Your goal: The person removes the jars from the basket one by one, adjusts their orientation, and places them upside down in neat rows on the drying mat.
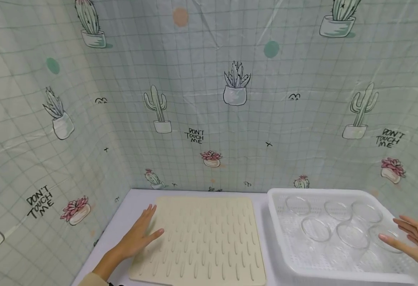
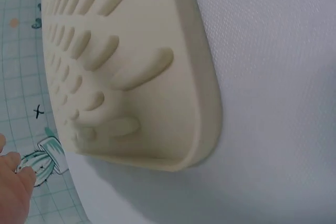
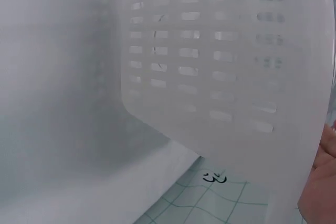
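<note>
My left hand [image 1: 137, 236] hovers at the left edge of a beige ridged drying mat [image 1: 209, 242], thumb spread away from straight fingers and nothing held. The left wrist view shows the mat's raised corner [image 2: 197, 129] close up, with fingers [image 2: 13, 187] at the far left. Over the right side of a white plastic basket [image 1: 284, 254] is my right hand [image 1: 417, 242], fingers apart and holding nothing. Several clear round glasses or cups [image 1: 352, 235] stand in that basket, rims up. In the right wrist view the slotted basket wall [image 3: 210, 72] fills the middle, part of the hand [image 3: 320, 182] beside it.
Both mat and basket lie on a white tabletop [image 1: 117, 230]. A curtain [image 1: 209, 111] printed with a grid and potted cacti hangs behind the table and along its sides. A narrow strip of table separates mat from basket.
</note>
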The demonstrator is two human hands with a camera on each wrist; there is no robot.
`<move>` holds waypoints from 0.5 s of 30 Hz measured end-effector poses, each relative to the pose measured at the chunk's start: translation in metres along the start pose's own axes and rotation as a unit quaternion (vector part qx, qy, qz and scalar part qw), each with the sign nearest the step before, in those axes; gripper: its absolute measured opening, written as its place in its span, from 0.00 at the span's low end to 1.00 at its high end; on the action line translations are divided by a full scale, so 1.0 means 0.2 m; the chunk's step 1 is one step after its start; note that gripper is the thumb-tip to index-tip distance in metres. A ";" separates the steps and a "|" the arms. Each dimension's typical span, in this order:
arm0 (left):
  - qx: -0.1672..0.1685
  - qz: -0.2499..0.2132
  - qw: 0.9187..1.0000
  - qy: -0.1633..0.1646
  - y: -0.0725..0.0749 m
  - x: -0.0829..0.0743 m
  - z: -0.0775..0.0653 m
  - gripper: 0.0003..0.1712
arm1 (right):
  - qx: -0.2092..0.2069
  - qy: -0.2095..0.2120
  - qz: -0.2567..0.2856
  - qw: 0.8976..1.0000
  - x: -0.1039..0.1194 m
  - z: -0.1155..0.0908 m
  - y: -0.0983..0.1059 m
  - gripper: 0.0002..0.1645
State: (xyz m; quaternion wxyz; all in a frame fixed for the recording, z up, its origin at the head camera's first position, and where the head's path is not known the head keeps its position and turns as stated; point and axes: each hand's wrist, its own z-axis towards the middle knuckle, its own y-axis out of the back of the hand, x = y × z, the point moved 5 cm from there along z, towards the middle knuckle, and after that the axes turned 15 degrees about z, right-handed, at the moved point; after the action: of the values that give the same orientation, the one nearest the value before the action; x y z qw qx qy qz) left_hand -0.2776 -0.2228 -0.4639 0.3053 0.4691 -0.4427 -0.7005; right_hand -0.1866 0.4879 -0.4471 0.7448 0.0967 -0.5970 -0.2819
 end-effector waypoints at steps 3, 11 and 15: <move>-0.004 -0.003 1.000 -0.005 0.00 -0.02 0.00 0.47 | -0.023 -0.006 -0.008 1.000 0.00 0.01 0.00 0.57; -0.003 -0.014 1.000 -0.015 0.01 -0.05 0.02 0.47 | -0.011 0.001 -0.022 1.000 -0.02 0.01 -0.02 0.59; -0.005 -0.018 0.999 -0.027 0.01 -0.07 0.02 0.47 | 0.026 -0.029 -0.029 0.999 -0.01 0.00 -0.04 0.57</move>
State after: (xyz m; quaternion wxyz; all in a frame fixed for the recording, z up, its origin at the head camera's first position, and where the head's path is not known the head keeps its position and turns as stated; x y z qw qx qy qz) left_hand -0.2761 -0.2113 -0.4554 0.2833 0.4560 -0.4387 -0.7206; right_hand -0.1903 0.4821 -0.4525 0.7161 0.1249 -0.6224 -0.2904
